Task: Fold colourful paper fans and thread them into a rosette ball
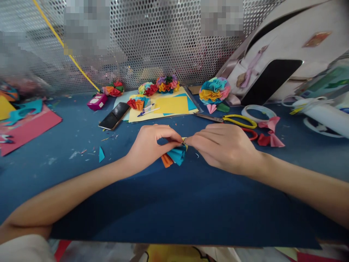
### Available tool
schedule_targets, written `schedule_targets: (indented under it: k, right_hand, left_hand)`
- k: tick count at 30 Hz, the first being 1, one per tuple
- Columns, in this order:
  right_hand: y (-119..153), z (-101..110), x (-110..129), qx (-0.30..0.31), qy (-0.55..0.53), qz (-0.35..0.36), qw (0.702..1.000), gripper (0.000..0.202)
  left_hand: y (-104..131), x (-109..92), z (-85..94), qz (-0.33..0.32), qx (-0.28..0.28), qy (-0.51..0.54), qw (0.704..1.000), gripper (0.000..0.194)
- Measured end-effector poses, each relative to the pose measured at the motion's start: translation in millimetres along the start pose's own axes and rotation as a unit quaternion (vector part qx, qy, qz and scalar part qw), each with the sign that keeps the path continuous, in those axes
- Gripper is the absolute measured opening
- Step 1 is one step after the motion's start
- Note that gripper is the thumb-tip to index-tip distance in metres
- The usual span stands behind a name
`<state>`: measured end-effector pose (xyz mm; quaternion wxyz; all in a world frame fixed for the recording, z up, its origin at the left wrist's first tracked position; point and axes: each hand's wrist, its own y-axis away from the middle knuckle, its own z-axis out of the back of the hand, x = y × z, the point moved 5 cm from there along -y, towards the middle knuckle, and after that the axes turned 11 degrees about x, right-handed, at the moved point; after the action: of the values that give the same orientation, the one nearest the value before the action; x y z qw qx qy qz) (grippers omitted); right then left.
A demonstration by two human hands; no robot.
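Note:
My left hand (152, 147) pinches a small bunch of folded paper (177, 155), with blue and orange pleats fanning down below the fingers. Close against it, my right hand (226, 147) has its thumb and fingers pressed together at a yellow bit of the same paper piece. The exact spot the right fingertips grip is partly hidden. Both hands are held a little above the blue tabletop (174, 207). Beyond the right hand lie yellow-handled scissors (240, 120), a red handle (251, 134) and a roll of white tape (259, 112).
Finished paper flowers (214, 91) and coloured sheets (171, 104) with pens lie at the back. A phone (114, 115) and purple box (97, 102) are left of them. A pale backpack (294, 47) with a black phone (272, 82) leaning on it stands right. Perforated metal (163, 43) rises behind.

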<state>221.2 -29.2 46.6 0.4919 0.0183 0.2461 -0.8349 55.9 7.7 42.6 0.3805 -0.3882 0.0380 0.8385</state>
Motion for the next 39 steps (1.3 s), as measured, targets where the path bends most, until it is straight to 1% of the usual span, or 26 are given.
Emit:
schedule_targets:
  k: [5,9,12,14,17,22,25,29,32,34,37,39]
  right_hand:
    - [-1,0,0,-0.017,-0.005,-0.009,1.000,0.027]
    - [-2,0,-1,-0.017,0.001,-0.023,1.000,0.025]
    - [-2,-1,-2,-0.008,-0.002,-0.036,0.999,0.025]
    - [-1,-3,-4,-0.001,-0.014,-0.049,0.999,0.027]
    - [-1,-5,-7,0.000,-0.049,-0.070,0.996,0.028]
    - [-2,0,-11,-0.024,-0.112,-0.093,0.989,0.021]
    - [-3,1,-12,-0.020,-0.119,-0.111,0.986,0.022]
    - [-2,0,-11,-0.017,-0.119,-0.106,0.987,0.022]
    - [-2,-2,-12,-0.016,-0.128,-0.102,0.986,0.020]
    - [-3,-5,-13,-0.011,-0.133,-0.096,0.986,0.021]
    - [-7,-7,-15,-0.008,-0.126,-0.077,0.989,0.024]
    - [-12,-6,-15,-0.011,-0.114,-0.058,0.992,0.025]
  left_hand:
    - [1,-3,0.8,-0.024,-0.011,-0.095,0.995,0.013]
    - [1,-5,0.3,-0.063,-0.014,-0.159,0.985,0.012]
    - [0,-5,-0.1,-0.088,-0.016,-0.192,0.977,0.013]
    - [0,-4,0.1,-0.085,-0.015,-0.197,0.977,0.014]
    - [-1,-2,1.7,-0.063,-0.009,-0.179,0.982,0.014]
    - [-3,0,7.1,-0.034,-0.011,-0.125,0.991,0.012]
    - [-4,0,8.8,-0.031,-0.002,-0.120,0.992,0.012]
    - [-6,-1,9.5,-0.041,0.018,-0.123,0.991,0.012]
    - [-7,-1,11.6,-0.036,0.030,-0.125,0.991,0.012]
    - [-9,2,13.7,-0.018,0.048,-0.108,0.993,0.012]
    - [-11,8,16.3,0.023,0.101,-0.040,0.994,0.010]
    - [-12,12,19.5,0.040,0.122,0.001,0.992,0.009]
